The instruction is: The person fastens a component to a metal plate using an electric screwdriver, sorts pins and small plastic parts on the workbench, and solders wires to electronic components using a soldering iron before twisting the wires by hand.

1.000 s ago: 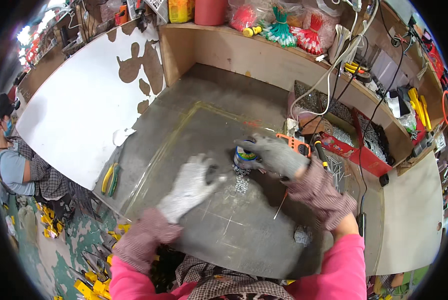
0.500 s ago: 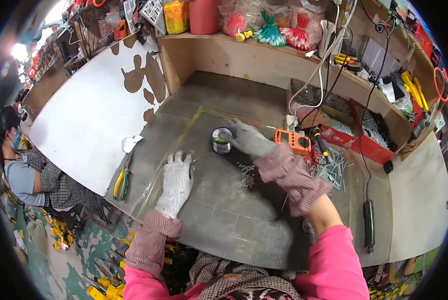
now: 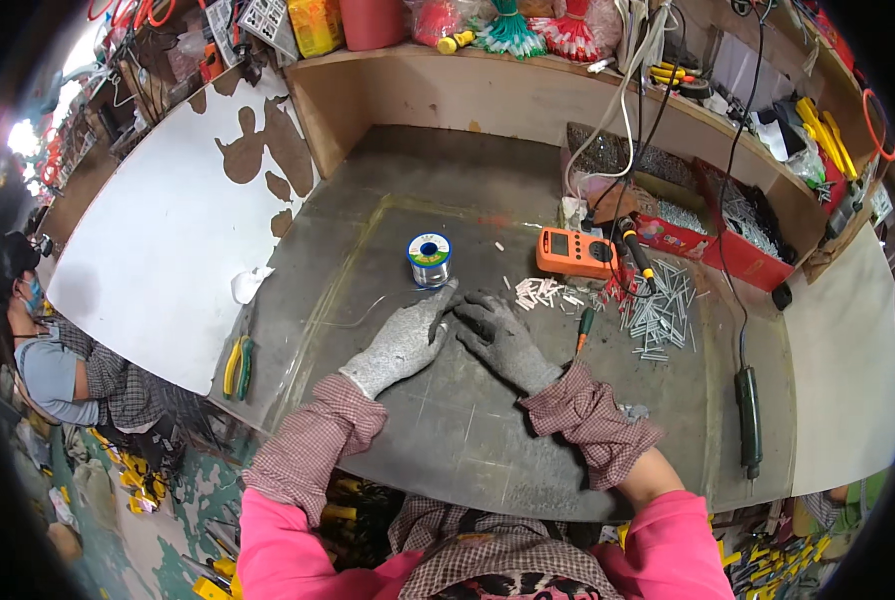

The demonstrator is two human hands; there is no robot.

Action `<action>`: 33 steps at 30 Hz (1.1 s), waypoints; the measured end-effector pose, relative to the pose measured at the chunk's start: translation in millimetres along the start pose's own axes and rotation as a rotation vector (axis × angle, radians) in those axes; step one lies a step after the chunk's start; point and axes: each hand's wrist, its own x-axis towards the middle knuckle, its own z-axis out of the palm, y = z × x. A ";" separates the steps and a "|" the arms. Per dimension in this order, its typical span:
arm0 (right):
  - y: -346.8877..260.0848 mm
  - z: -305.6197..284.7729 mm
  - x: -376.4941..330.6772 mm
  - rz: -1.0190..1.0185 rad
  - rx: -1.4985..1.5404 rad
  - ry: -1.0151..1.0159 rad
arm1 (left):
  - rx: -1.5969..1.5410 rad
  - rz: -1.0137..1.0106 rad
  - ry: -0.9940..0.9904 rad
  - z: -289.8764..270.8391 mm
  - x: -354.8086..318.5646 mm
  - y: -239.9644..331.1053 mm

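Both my hands wear grey work gloves and meet fingertip to fingertip over the middle of the dark bench. My left hand (image 3: 400, 345) lies with its fingers stretched forward and to the right, holding nothing that I can see. My right hand (image 3: 506, 340) reaches left with its fingers apart and slightly bent, also with nothing visible in it. Just beyond the left fingertips stands a spool of solder wire (image 3: 430, 270), blue-rimmed, its loose wire curling left. Whatever lies under the palms is hidden.
Right of my hands lie small pale tubes (image 3: 545, 293), a green-handled screwdriver (image 3: 585, 325), an orange multimeter (image 3: 576, 252), metal pins (image 3: 660, 318) and a soldering iron (image 3: 635, 250). Red boxes (image 3: 716, 254) hold metal parts. Pliers (image 3: 238, 367) lie left. A co-worker (image 3: 43, 340) sits far left.
My right hand has left the solder spool and come nearer; my left hand has moved right to meet it. The small metal rings are out of sight; the pale tubes and screwdriver now show.
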 end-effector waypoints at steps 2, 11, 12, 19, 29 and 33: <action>0.1 1.7 -3.3 0.008 0.000 0.016 | 0.047 0.038 -0.011 -4.3 -0.8 -0.2; -4.3 1.5 -7.5 0.025 0.120 -0.012 | 0.271 0.164 -0.011 -2.3 19.6 -1.3; -2.8 2.1 -10.0 0.031 0.118 -0.009 | 0.274 0.152 -0.042 -5.0 16.1 0.7; -13.1 -12.4 -22.8 -0.090 0.075 -0.083 | 0.026 0.246 -0.111 -21.4 -95.4 18.8; -22.0 -15.4 -25.2 -0.268 -0.042 -0.180 | -0.097 0.083 0.162 -43.6 -133.8 45.6; -30.8 -6.1 -21.7 -0.288 -0.010 -0.148 | 0.139 0.133 0.245 -6.7 -62.1 -2.0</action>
